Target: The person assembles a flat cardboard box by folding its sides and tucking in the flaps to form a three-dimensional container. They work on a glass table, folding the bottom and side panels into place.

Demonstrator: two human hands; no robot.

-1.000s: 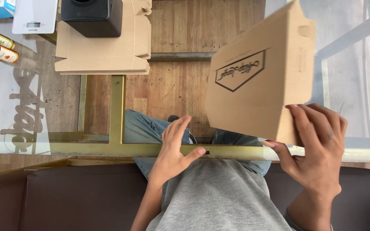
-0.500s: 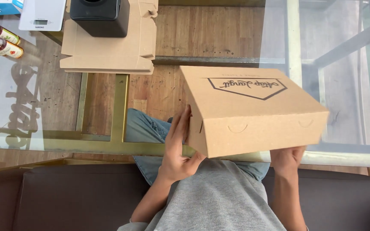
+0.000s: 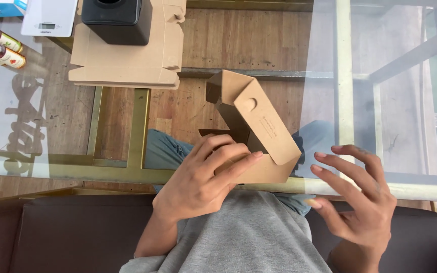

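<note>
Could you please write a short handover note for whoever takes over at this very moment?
Left hand: gripping the brown cardboard box at its near end, at the near edge of the glass table.
Right hand: open, fingers spread, just right of the box, not touching it.
Done: box is formed, end on to the camera, one flap open.
Left: flap not yet closed.
A stack of flat cardboard blanks lies far left under a black container.

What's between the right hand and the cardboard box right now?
In the head view, nothing solid: the right hand hovers open just beside the cardboard box, with only bare glass tabletop in the gap. The left hand holds the box.
</note>
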